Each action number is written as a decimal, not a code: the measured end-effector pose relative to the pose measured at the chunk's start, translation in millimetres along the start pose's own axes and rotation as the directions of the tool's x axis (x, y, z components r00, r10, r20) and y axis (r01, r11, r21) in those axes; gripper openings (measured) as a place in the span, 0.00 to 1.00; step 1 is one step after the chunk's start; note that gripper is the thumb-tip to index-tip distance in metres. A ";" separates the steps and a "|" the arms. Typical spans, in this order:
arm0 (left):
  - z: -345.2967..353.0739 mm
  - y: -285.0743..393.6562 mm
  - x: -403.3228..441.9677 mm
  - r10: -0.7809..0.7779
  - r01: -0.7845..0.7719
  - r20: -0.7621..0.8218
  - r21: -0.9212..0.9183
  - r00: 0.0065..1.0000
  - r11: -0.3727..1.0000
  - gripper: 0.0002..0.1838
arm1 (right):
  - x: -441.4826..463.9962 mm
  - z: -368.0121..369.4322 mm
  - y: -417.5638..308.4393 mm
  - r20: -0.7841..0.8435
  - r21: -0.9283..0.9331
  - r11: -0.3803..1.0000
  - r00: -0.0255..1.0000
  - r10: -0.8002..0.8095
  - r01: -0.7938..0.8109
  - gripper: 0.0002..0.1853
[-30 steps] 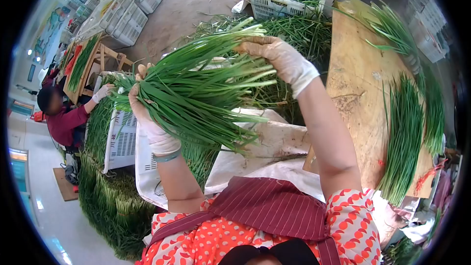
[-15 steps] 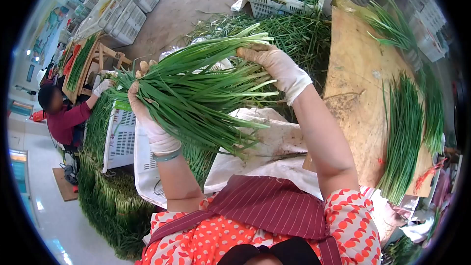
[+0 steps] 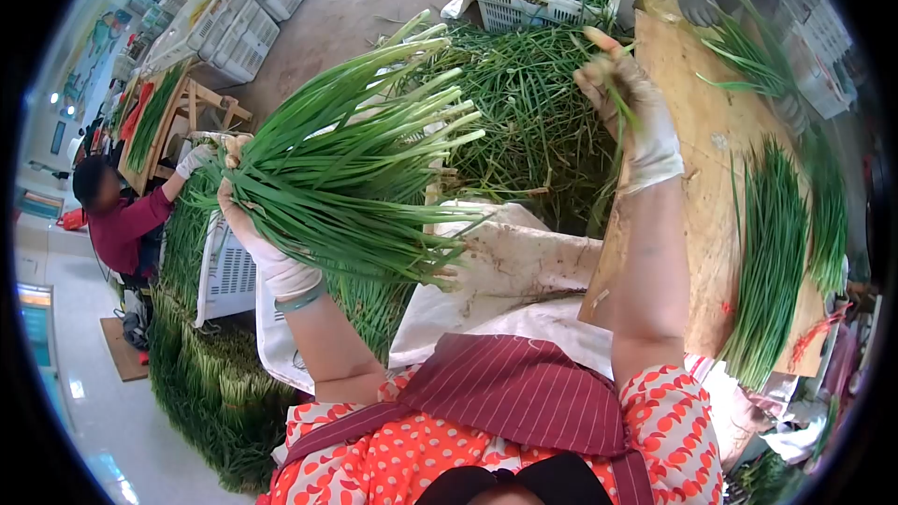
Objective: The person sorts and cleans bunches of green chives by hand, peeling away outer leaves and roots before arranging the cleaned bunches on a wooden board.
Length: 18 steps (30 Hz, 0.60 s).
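My left hand (image 3: 267,248), in a pale glove, is closed around the leafy end of a large bunch of garlic chives (image 3: 341,173). The bunch fans out to the right, its whitish stem ends apart from one another. My right hand (image 3: 641,108), also gloved and stained at the fingers, is raised over the right edge of a heap of loose chive scraps (image 3: 524,103). A few thin chive leaves (image 3: 617,93) hang from its bent fingers.
On the right, a wooden board (image 3: 692,206) bears a sorted pile of chives (image 3: 772,262). White crates (image 3: 224,28) stand stacked at the upper left. Behind the heap stands a filled crate (image 3: 533,5). Co-workers are at the left (image 3: 126,224) and upper right (image 3: 697,0).
My right hand has left the stem ends and moved right and up, carrying a few leaves. My left hand and the bunch have shifted left, and the stems have spread.
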State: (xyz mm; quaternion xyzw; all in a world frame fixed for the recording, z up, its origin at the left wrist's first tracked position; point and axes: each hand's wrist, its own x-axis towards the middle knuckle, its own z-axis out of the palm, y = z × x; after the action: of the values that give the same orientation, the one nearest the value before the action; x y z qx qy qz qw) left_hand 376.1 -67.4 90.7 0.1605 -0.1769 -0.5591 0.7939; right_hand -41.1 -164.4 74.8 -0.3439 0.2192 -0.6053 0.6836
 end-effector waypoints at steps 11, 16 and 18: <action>14.2 -18.4 -4.7 -0.087 0.089 0.044 -0.025 0.995 0.996 0.17 | 3.8 100.9 24.7 0.099 -0.740 0.673 0.992 0.082 0.018 0.24; 31.1 -28.6 -13.8 -0.009 0.008 -0.003 -0.049 1.000 0.999 0.18 | 23.4 96.6 44.7 0.219 -0.325 0.938 0.955 0.198 -0.120 0.17; 30.9 -24.7 -14.5 -0.010 0.011 -0.039 0.022 0.999 1.000 0.18 | 21.7 90.1 47.5 0.164 -0.178 0.982 0.982 0.093 -0.063 0.12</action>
State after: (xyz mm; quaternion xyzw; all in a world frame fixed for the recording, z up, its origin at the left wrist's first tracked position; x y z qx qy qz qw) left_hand 336.9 -63.4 105.3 0.1812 -0.1667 -0.5580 0.7925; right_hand 59.2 -165.7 102.5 -0.4437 0.2245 -0.5249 0.6909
